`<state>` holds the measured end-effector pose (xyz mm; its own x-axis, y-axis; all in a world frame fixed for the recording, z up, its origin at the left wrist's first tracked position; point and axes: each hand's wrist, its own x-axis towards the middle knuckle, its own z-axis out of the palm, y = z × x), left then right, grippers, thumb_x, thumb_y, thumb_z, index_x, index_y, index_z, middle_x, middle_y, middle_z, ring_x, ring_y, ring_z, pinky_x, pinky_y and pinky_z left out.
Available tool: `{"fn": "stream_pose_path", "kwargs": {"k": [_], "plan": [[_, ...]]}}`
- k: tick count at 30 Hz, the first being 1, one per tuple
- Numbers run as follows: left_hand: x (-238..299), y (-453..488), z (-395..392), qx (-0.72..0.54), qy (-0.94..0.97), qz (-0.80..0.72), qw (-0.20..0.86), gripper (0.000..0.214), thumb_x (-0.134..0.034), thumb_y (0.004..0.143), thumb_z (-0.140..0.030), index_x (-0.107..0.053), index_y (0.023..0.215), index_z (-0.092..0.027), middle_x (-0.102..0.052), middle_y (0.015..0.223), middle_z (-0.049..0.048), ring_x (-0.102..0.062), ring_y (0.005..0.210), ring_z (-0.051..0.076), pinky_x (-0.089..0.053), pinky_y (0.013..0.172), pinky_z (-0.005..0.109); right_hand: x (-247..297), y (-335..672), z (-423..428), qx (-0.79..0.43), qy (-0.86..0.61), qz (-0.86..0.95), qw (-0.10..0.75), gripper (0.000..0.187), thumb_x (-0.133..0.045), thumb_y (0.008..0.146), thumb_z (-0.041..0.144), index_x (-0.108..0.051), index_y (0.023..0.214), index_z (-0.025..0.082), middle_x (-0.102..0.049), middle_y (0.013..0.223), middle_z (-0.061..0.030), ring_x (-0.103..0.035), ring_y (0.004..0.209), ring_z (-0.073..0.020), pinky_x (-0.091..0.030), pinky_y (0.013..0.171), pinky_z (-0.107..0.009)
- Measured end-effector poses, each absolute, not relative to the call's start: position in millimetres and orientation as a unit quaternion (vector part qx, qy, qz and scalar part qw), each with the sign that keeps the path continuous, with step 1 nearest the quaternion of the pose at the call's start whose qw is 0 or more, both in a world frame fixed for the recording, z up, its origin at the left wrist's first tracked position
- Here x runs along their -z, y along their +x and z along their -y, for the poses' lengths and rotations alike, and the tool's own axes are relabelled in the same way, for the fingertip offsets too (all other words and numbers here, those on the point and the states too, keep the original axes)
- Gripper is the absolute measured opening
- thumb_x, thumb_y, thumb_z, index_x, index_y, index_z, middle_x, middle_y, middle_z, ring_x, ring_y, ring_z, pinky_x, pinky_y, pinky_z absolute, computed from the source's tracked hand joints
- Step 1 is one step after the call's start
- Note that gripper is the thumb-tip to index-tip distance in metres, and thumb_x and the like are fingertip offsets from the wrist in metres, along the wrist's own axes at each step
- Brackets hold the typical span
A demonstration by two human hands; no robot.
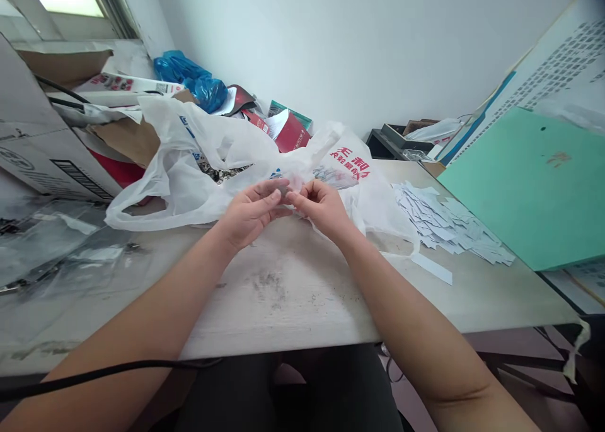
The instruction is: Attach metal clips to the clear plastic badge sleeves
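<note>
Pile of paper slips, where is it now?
In the head view, the pile of white paper slips lies on the right of the table, just right of the white plastic bag and the right hand, beside the green board.

And here's the scuffed pale desk (283, 299), a white plastic carrier bag (189, 180) sprawled across it! Right of the bag, a heap of cut white paper slips (439, 221) and a teal board (534, 186); left of it, crinkled clear plastic sheeting (51, 249).

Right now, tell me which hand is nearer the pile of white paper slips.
Right: the right hand is left of the white paper slips, apart from them; the left hand is farther left.
</note>
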<state>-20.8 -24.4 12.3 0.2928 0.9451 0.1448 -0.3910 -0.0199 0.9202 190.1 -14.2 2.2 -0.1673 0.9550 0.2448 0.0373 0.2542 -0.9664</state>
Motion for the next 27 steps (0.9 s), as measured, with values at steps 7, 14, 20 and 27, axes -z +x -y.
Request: {"fn": "stream_pose_path", "kwargs": {"k": [7, 14, 20, 27], "plan": [[-4, -25, 23, -0.477, 0.519, -0.303, 0.641, 0.032, -0.109, 0.081, -0.036, -0.095, 0.107, -0.022, -0.086, 0.106, 0.0096, -0.079, 0.088, 0.020, -0.069, 0.085, 0.036, -15, 196, 11, -0.543, -0.385, 0.523, 0.532, 0.077, -0.088, 0.075, 0.099, -0.074, 0.085, 0.025, -0.067, 0.077, -0.0014, -0.055, 0.062, -0.0150, -0.044, 0.056, -0.033], [1, -23, 22, -0.455, 0.595, -0.313, 0.584, 0.035, -0.105, 0.086, -0.045, -0.091, 0.107, -0.021, -0.086, 0.107, 0.0082, -0.077, 0.083, 0.017, -0.067, 0.082, 0.034, -5, 202, 7, -0.587, -0.379, 0.574, 0.427, 0.054, -0.098, 0.084, 0.075, -0.086, 0.090, 0.023, -0.077, 0.085, -0.0029, -0.057, 0.067, -0.0138, -0.045, 0.059, -0.031], [0, -23, 20, -0.471, 0.547, -0.364, 0.588, 0.058, -0.108, 0.083, -0.055, -0.076, 0.116, -0.021, -0.087, 0.096, 0.0068, -0.085, 0.083, 0.023, -0.072, 0.079, 0.038, 1, 193, 0, -0.571, -0.414, 0.454, 0.545, 0.062, -0.111, 0.063, 0.072, -0.076, 0.080, 0.023, -0.067, 0.069, 0.0003, -0.060, 0.063, -0.0143, -0.050, 0.057, -0.030], [3, -22, 20, -0.473, 0.562, -0.431, 0.524, 0.050, -0.098, 0.094, -0.062, -0.073, 0.097, -0.018, -0.086, 0.087, 0.0100, -0.077, 0.063, 0.019, -0.061, 0.057, 0.029, -2, 191, -3, -0.545, -0.391, 0.436, 0.600, 0.064, -0.106, 0.072, 0.075, -0.071, 0.091, 0.025, -0.075, 0.085, -0.0002, -0.071, 0.071, -0.0158, -0.060, 0.062, -0.031]]}}
